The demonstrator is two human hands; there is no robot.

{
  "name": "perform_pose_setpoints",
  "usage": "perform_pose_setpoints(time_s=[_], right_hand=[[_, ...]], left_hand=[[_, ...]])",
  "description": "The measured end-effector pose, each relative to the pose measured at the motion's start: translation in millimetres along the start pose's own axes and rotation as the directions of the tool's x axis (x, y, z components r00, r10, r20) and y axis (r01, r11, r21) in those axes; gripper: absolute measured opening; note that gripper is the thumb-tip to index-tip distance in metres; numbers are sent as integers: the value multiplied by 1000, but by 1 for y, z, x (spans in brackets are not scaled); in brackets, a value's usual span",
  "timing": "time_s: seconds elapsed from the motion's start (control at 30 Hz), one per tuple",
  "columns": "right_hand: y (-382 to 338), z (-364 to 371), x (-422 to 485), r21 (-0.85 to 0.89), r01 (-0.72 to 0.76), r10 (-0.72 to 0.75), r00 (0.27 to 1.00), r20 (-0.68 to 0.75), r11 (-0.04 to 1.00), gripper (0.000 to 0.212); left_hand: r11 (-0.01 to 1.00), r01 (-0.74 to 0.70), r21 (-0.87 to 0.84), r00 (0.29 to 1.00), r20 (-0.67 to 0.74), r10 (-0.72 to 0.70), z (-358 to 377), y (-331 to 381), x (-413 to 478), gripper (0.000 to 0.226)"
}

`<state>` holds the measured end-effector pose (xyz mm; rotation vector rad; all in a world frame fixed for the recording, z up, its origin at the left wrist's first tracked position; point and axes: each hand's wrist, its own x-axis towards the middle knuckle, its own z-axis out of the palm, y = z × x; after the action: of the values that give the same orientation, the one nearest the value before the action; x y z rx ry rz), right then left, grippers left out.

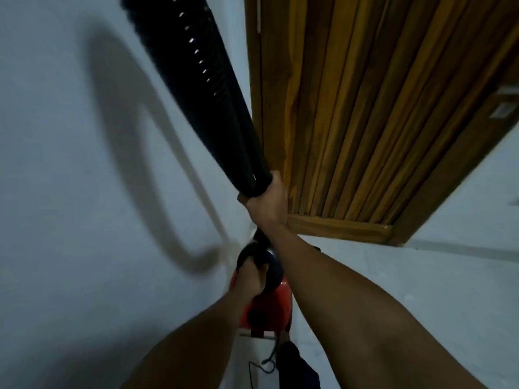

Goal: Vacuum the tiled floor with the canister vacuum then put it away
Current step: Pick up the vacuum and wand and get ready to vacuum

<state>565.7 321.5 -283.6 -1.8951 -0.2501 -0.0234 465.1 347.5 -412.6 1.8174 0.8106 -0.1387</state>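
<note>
Both hands are closed on parts of the vacuum. Just above the red canister (pixel 266 307), the right hand (pixel 266 203) is wrapped tight around the black ribbed hose (pixel 213 88), apparently gripping a doubled length of it, with the hose rising up and away from the canister toward the frame's top edge. Against the canister's top, the left hand (pixel 251 279) is curled around what looks like its black carry handle (pixel 252 255). The canister sits close to the white wall (pixel 70 164), with the slatted wooden door (pixel 365 108) just beyond it and a thin black cord (pixel 269 357) trailing beneath it.

Judging by this, the canister is being stowed. The risks are the springy hose slipping loose and swinging into the door, or the dangling cord snagging under the canister as it is set down.

Much is unclear: the picture is dim and blurred, the hose's far end is cut off, and the right forearm hides part of the canister. What the canister rests on, and the dark object below it, cannot be made out.
</note>
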Motion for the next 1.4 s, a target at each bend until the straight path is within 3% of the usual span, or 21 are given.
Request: perform_pose_setpoints(time_s=[0.07, 0.17, 0.27, 0.37, 0.5, 0.67, 0.9, 1.4], right_hand=[[-31, -25, -40, 16, 47, -47, 999, -17, 999, 58], [-73, -57, -87, 33, 78, -76, 996, -51, 996, 56], [-104, -87, -133, 57, 75, -72, 996, -57, 996, 55], [-122, -111, -178, 56, 82, -78, 995, -62, 995, 57], [-138, -142, -239, 43, 98, -96, 994, -49, 994, 56], [-154, -182, -330, 86, 145, -143, 989, -26, 986, 59], [-159, -260, -490, 137, 175, -179, 984, 11, 975, 61], [-144, -339, -726, 176, 72, -80, 996, 40, 982, 59]], left_hand=[[983, -94, 156, 994, -38, 101, -10, 1, -44, 50], [968, -171, 185, 982, -48, 182, -29, 9, -113, 42], [991, -130, -1, 991, -5, 130, -28, 0, -152, 7], [964, -178, -197, 983, -73, 167, -16, -29, -175, 24], [966, -158, -205, 987, -2, 161, -14, -53, -233, 20], [945, -268, -187, 963, -80, 257, -5, -73, -352, 23], [970, -214, -114, 973, -119, 200, 24, -126, -527, 30], [977, -211, 7, 974, -79, 211, 57, -242, -767, 37]])
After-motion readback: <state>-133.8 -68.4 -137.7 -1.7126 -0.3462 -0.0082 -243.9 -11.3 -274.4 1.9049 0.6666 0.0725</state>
